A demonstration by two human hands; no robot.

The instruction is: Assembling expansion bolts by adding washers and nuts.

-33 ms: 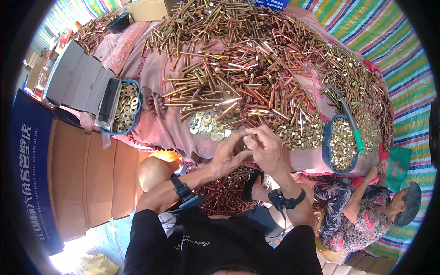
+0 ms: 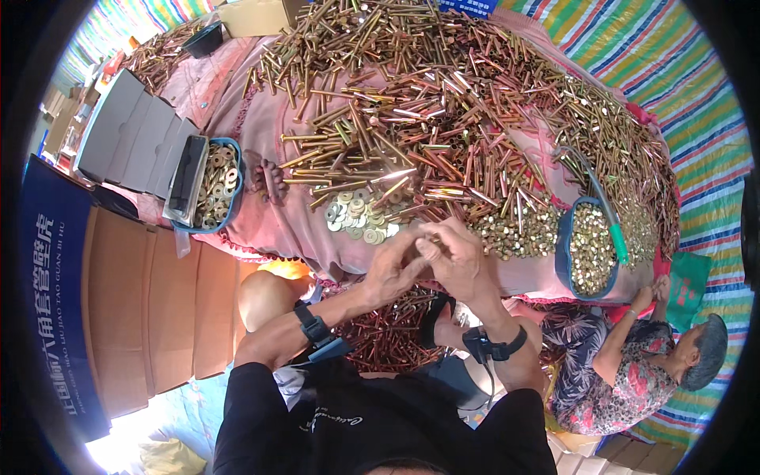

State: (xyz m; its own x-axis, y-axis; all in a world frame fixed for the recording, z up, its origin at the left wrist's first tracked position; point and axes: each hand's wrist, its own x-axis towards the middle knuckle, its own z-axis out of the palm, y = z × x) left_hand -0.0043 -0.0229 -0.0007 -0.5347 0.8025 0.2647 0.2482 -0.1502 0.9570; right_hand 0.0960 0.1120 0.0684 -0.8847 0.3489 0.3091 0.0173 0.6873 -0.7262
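Left hand (image 2: 388, 273) and right hand (image 2: 457, 260) meet, fingers curled – can't tell whether they grip anything. Washers (image 2: 360, 217) just beyond on pink cloth (image 2: 289, 222), long bolts (image 2: 366, 142) past them – likely stiff, slick, light singly; pinch washers by rim, bolts mid-shank

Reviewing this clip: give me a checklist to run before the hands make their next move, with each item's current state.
1. Both hands visible: ok; left hand and right hand meet at the cloth's near edge.
2. Item between the fingers identified: cannot tell; the hands hide it.
3. Loose washers uncovered: ok; most show just beyond the left hand.
4. Bolts lined up: not ok; they lie crisscrossed in a heap.
5. Nuts contained: not ok; some fill the blue tub, others lie loose beside it.
6. Co-worker's hands clear: ok; well off to the right.
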